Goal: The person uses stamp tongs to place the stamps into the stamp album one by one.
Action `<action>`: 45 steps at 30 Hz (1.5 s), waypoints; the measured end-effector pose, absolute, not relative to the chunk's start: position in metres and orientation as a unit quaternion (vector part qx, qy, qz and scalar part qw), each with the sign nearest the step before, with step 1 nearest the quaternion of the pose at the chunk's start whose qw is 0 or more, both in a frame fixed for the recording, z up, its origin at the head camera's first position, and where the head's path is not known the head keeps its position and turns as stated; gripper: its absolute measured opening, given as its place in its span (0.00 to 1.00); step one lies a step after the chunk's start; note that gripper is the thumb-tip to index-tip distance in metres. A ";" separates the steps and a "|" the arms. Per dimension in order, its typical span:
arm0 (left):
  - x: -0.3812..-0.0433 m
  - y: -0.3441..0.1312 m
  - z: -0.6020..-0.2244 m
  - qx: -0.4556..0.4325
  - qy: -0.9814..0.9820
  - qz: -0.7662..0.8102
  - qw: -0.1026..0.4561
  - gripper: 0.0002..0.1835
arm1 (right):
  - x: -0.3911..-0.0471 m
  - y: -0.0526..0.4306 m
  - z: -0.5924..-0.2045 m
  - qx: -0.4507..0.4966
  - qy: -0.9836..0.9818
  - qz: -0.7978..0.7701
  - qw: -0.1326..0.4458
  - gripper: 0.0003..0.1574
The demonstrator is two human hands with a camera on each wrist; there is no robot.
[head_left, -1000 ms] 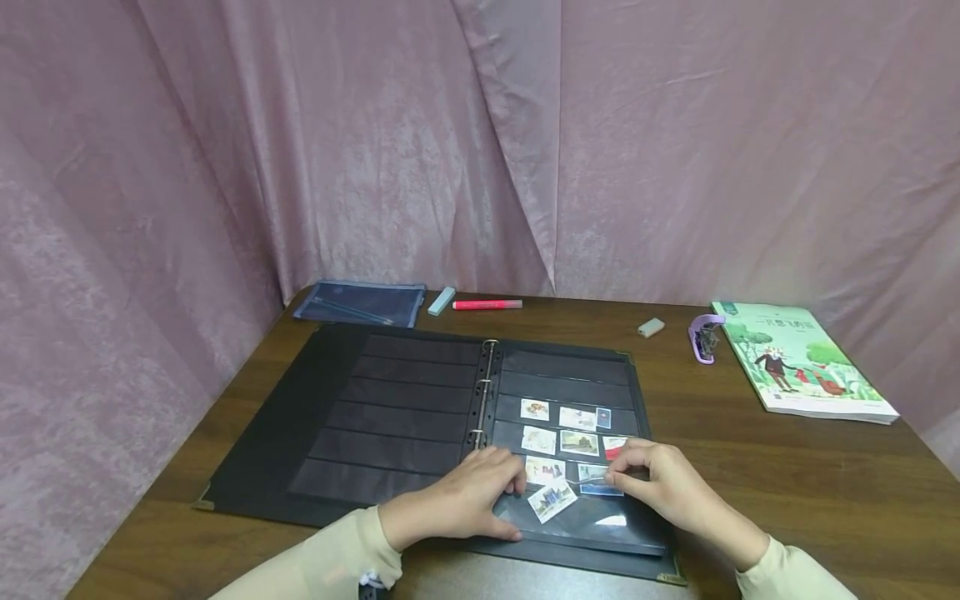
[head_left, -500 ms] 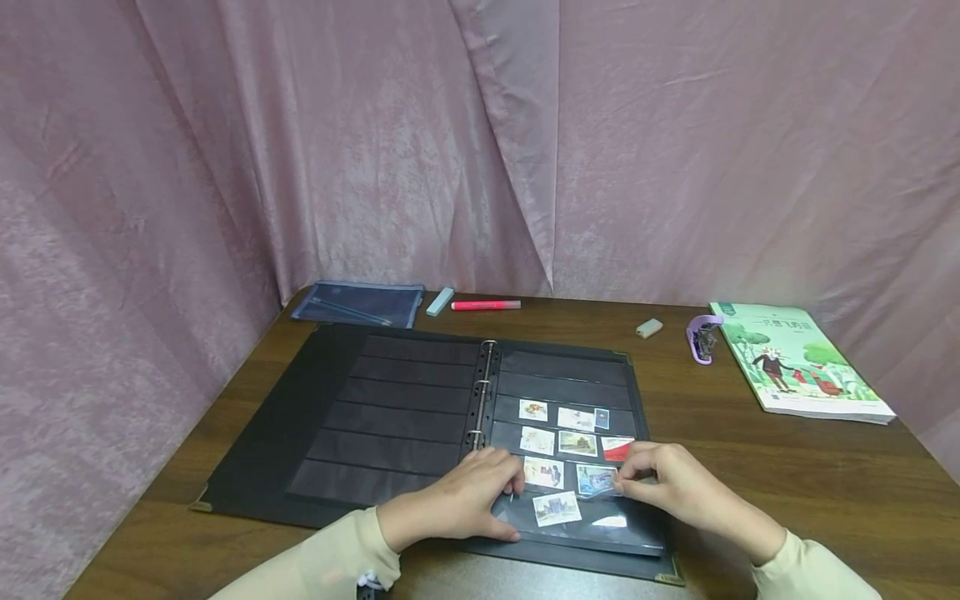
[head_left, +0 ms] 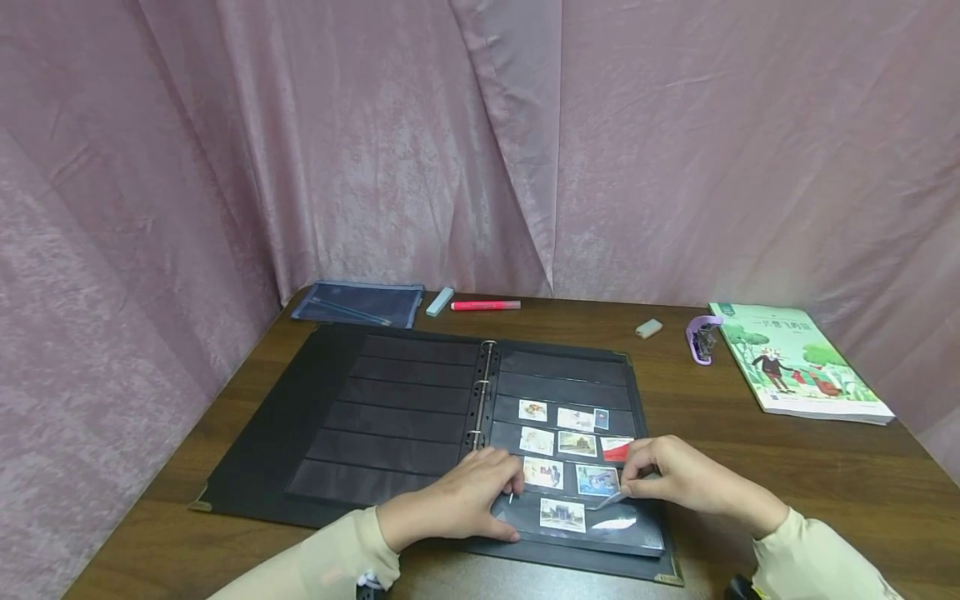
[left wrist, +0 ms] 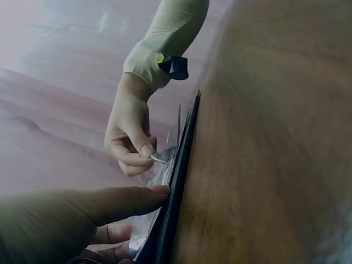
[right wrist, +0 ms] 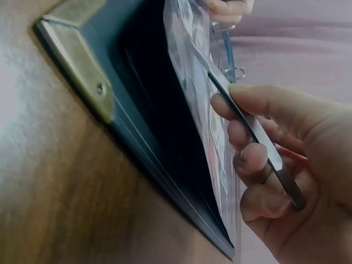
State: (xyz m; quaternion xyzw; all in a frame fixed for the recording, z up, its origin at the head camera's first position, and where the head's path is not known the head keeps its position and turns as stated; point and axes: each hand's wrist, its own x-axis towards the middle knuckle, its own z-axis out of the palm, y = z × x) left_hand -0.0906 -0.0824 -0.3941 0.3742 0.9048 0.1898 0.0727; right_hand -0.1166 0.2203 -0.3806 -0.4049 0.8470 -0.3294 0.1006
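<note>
A black ring-binder stamp album (head_left: 262, 450) lies open. Its right page has several stamps in clear strips, such as a red-and-white stamp (head_left: 617, 449) and a blue one (head_left: 597, 480). One stamp with a building on it (head_left: 562, 515) lies level in the bottom row. My right hand (head_left: 671, 475) pinches metal tweezers (right wrist: 247, 121) between thumb and fingers, their tips just right of that stamp. My left hand (head_left: 461, 496) rests on the lower left of the same page, thumb (left wrist: 132, 203) near its bottom edge.
Behind the album lie a blue mesh pouch (head_left: 360, 303), a light blue stick-shaped piece (head_left: 440, 302) and a red marker (head_left: 486, 306). A white eraser (head_left: 648, 328), a purple stapler (head_left: 702, 340) and a green picture-covered book (head_left: 802, 362) are at the right. Pink curtains hang behind.
The bottom-row stamp has turned from tilted to level and shifted slightly right. The tweezers have moved off its top edge to its right side. My left hand stays put.
</note>
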 end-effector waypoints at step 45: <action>-0.087 -0.084 -0.390 0.403 0.907 0.119 0.023 0.26 | -0.121 0.268 -0.387 -0.224 0.894 -0.385 0.052 0.06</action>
